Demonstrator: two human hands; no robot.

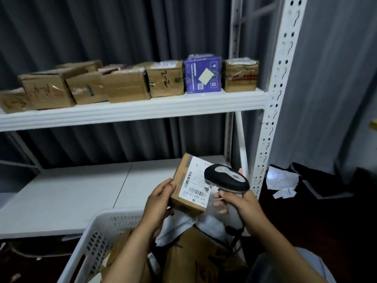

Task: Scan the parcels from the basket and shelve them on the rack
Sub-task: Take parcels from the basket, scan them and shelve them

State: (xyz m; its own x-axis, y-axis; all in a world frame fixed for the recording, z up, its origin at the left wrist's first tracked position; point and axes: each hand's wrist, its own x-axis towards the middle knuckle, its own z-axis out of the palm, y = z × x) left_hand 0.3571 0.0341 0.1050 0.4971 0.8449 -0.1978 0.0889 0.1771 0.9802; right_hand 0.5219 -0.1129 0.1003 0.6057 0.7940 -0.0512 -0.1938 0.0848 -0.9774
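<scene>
Step in hand: I judge this to be the scan. One parcel is up out of the basket and shelving is not yet done.
Parcel: a small brown box (pixel 180 177) is held in the air over the far edge of the basket (pixel 106 219), in front of the lower shelf (pixel 81 190). Its white label faces up towards me.
Left hand: my view shows the left hand (pixel 161 201) gripping the parcel's left long side, thumb on top and fingers curled beneath.
Right hand: the right hand (pixel 240 203) is wrapped round the handle of the scanner (pixel 226 177), with a finger forward by the trigger as far as I can tell.
Key relation: the parcel sits just left of the scanner, its long axis running away from me and a little to the right. The scanner head overhangs the label's right part, with the barcodes beside and below it.
Rack: the upper shelf (pixel 142 110) carries a row of boxes, among them a purple box (pixel 203 76) near its right end.
Basket contents: more parcels (pixel 195 254) lie below the hands.
Next move, my guess: the left hand alone carries the box forward onto a shelf.
Risk: the one-sided hold could let the box tip.
</scene>
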